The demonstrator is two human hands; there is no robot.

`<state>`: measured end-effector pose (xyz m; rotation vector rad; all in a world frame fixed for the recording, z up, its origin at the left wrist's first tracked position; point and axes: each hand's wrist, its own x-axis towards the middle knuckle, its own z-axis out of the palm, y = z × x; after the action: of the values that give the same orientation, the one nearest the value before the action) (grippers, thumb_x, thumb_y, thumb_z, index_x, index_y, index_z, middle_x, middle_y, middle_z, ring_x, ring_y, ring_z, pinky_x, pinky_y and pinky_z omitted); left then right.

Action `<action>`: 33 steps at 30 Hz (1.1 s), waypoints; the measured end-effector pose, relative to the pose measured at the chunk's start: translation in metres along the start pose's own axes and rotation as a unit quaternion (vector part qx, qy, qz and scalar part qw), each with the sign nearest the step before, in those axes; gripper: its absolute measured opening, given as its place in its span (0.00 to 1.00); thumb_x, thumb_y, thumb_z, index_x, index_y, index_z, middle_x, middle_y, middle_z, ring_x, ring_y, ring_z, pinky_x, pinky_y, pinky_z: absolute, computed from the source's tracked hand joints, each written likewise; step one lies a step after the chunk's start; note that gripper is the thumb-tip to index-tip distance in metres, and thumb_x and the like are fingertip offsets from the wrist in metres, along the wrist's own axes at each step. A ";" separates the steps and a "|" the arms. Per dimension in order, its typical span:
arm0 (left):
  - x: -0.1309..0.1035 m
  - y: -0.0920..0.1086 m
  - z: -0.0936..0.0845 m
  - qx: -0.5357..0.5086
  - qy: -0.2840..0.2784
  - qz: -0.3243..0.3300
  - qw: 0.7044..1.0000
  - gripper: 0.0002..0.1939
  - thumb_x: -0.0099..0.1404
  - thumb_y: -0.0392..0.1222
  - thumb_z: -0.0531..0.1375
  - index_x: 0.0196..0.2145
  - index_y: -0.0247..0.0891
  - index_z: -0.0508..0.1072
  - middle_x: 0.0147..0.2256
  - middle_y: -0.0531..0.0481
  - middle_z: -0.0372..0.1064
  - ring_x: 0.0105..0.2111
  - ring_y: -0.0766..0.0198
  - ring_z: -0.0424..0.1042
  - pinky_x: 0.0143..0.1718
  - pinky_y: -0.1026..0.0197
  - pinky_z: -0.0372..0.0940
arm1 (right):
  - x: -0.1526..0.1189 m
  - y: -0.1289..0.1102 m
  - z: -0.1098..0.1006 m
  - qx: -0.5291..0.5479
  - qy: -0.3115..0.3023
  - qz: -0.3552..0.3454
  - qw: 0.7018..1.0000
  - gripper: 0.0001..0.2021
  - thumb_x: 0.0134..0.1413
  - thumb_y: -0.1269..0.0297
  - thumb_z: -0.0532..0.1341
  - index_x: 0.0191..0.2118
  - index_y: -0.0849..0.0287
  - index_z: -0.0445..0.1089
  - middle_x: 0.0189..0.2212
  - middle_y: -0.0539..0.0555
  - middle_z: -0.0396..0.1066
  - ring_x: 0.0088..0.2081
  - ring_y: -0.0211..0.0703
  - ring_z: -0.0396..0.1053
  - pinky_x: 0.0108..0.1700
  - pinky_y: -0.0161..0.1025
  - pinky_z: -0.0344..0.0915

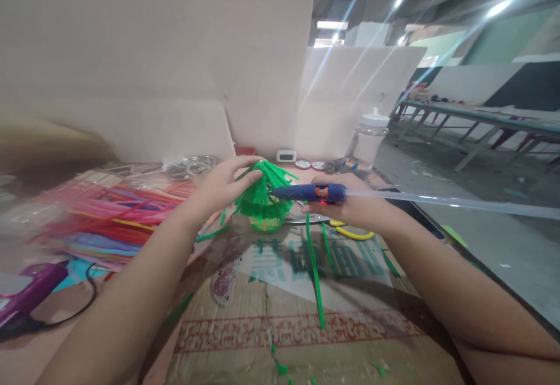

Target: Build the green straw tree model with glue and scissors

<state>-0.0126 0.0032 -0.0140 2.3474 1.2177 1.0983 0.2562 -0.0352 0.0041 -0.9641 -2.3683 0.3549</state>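
Note:
A cone of green pipe cleaners (266,192), fanned out like a small thatched roof, stands on a yellowish-green base (266,223) at the middle of the table. My left hand (227,184) grips the cone near its top from the left, fingers on its upper side. In my right hand (345,201) is a blue glue gun (310,192), its nozzle pointing left at the cone's right side. From the gun's back end a long clear glue stick (437,199) sticks out to the right. It cannot be told whether the nozzle touches the pipe cleaners.
Loose green pipe cleaners (315,274) and yellow-handled scissors (354,232) lie right of the cone. Bundles of coloured pipe cleaners (131,210) cover the left. A purple power strip (35,291) sits front left. Behind stand a small digital clock (286,156), a clear bottle (371,137) and white boards (153,70).

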 end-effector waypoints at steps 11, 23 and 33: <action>0.000 0.001 0.001 0.002 0.007 -0.009 1.000 0.25 0.67 0.56 0.54 0.53 0.37 0.72 0.53 0.42 0.72 0.53 0.53 0.70 0.56 0.51 0.63 | -0.004 -0.006 -0.001 -0.095 -0.003 0.037 0.995 0.15 0.53 0.47 0.64 0.36 0.54 0.74 0.32 0.51 0.75 0.33 0.44 0.70 0.34 0.37 0.60; 0.000 0.003 0.001 -0.008 0.004 0.000 1.000 0.25 0.67 0.55 0.54 0.53 0.35 0.72 0.53 0.43 0.72 0.53 0.55 0.69 0.56 0.55 0.62 | -0.003 -0.007 -0.002 -0.084 0.024 0.033 0.996 0.15 0.53 0.50 0.65 0.31 0.58 0.71 0.29 0.49 0.73 0.31 0.39 0.66 0.31 0.34 0.55; 0.000 0.000 0.002 -0.013 0.007 0.001 1.000 0.24 0.67 0.54 0.55 0.53 0.35 0.72 0.52 0.44 0.72 0.53 0.55 0.70 0.56 0.55 0.63 | 0.003 0.007 0.005 0.059 0.175 0.093 0.978 0.16 0.50 0.53 0.66 0.38 0.58 0.67 0.26 0.50 0.72 0.27 0.39 0.67 0.29 0.35 0.60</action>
<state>-0.0107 0.0035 -0.0149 2.3260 1.1997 1.1255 0.2551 -0.0282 -0.0018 -1.0957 -1.9263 0.3583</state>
